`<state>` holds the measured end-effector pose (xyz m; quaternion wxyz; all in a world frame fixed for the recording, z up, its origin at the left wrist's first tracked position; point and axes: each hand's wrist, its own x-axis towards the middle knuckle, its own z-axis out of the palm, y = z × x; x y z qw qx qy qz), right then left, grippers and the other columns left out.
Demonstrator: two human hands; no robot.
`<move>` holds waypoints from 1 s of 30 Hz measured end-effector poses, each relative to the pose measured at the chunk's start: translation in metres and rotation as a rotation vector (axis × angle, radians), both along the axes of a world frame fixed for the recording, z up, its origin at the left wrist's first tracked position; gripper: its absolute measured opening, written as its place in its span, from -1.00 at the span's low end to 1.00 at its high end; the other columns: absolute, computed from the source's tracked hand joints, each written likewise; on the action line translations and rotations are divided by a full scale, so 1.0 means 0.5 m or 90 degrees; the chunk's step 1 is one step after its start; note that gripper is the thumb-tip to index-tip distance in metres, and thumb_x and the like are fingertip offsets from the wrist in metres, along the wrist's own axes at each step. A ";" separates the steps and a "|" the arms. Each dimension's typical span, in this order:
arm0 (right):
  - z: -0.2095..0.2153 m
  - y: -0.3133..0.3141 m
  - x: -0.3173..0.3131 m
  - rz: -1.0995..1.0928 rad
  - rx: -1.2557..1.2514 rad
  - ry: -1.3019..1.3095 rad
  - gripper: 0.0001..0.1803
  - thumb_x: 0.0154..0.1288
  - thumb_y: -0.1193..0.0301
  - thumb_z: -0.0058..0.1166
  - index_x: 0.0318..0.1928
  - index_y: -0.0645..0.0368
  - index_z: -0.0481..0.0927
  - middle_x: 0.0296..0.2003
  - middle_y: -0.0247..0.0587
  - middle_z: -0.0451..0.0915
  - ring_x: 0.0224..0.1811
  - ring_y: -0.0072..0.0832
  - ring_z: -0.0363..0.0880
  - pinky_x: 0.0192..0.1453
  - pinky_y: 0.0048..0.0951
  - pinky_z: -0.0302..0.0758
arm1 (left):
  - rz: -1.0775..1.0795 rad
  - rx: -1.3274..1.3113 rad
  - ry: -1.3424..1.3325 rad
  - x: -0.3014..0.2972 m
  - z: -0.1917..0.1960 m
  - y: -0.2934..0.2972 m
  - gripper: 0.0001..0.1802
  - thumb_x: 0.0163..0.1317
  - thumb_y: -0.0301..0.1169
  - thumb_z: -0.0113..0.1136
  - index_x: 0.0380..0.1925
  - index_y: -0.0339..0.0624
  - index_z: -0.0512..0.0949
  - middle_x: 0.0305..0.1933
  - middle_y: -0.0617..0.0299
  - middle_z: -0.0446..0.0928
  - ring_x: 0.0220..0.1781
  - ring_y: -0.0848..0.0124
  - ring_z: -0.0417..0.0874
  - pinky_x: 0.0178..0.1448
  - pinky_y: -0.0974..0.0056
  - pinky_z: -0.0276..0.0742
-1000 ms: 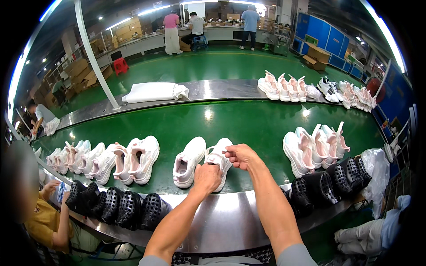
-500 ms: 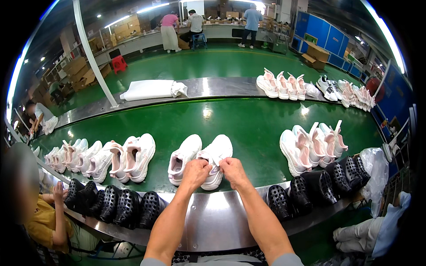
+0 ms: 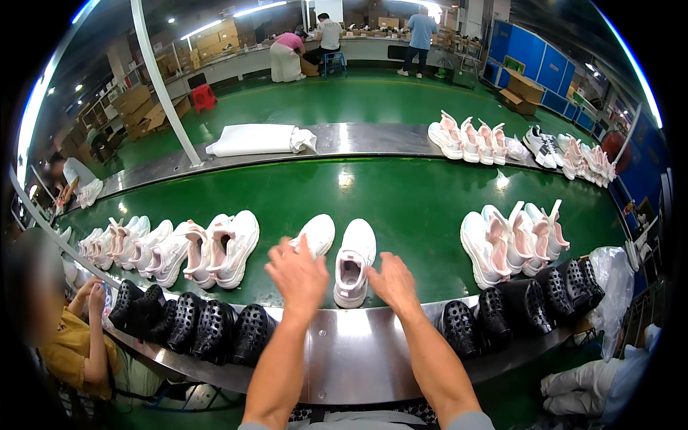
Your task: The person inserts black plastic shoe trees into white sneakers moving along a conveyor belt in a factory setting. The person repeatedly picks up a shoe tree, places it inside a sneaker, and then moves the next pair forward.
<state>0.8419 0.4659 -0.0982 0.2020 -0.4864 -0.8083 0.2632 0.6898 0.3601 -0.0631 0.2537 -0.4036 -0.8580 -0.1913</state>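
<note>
Two white sneakers stand upright on the green belt before me, toes pointing away. My left hand is open, its fingers spread over the heel of the left sneaker and hiding its opening. I cannot tell whether they touch it. The right sneaker shows its pale inside and heel toward me. Close to that shoe's right side is my right hand, open with thumb and fingers apart; the thumb is near or against the shoe.
White sneakers with pink linings line the belt at left and right. Black perforated shoe forms stand along the metal ledge. A white cloth bundle lies on the far rail. A person in yellow sits at left.
Both hands have let go of the right sneaker's upper. My left hand has moved left over the other sneaker, and my right hand slightly right. The right sneaker now points straighter away.
</note>
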 end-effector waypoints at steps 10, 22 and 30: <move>-0.006 0.122 -0.147 0.184 -0.016 -0.042 -0.60 0.23 0.20 0.18 -0.17 0.35 0.67 -0.09 0.26 0.65 0.00 0.11 0.65 0.13 -0.04 0.59 | 0.052 -0.033 -0.264 -0.025 0.038 0.025 -0.21 0.25 -0.16 0.28 0.42 -0.23 0.26 0.22 -0.23 0.50 0.27 -0.15 0.49 0.36 -0.08 0.39; 0.164 0.542 0.453 -0.211 -0.272 -0.683 -0.05 -0.10 -0.06 0.59 0.26 0.20 0.59 0.24 0.02 0.59 0.19 -0.14 0.65 0.16 -0.07 0.59 | -0.418 0.217 -0.360 0.147 -0.210 -0.098 -0.82 0.12 -0.61 0.26 -0.24 -0.26 0.64 -0.42 0.05 0.54 -0.35 0.05 0.53 -0.24 0.04 0.47; 0.008 0.586 0.483 -0.190 -0.193 -0.353 -0.20 -0.08 0.12 0.58 0.09 0.42 0.61 -0.16 0.02 0.72 -0.17 -0.23 0.70 -0.09 -0.13 0.65 | -0.396 0.218 -0.370 0.155 -0.218 -0.084 -0.85 0.08 -0.62 0.25 -0.31 -0.25 0.65 -0.40 0.06 0.56 -0.31 0.05 0.55 -0.22 0.05 0.48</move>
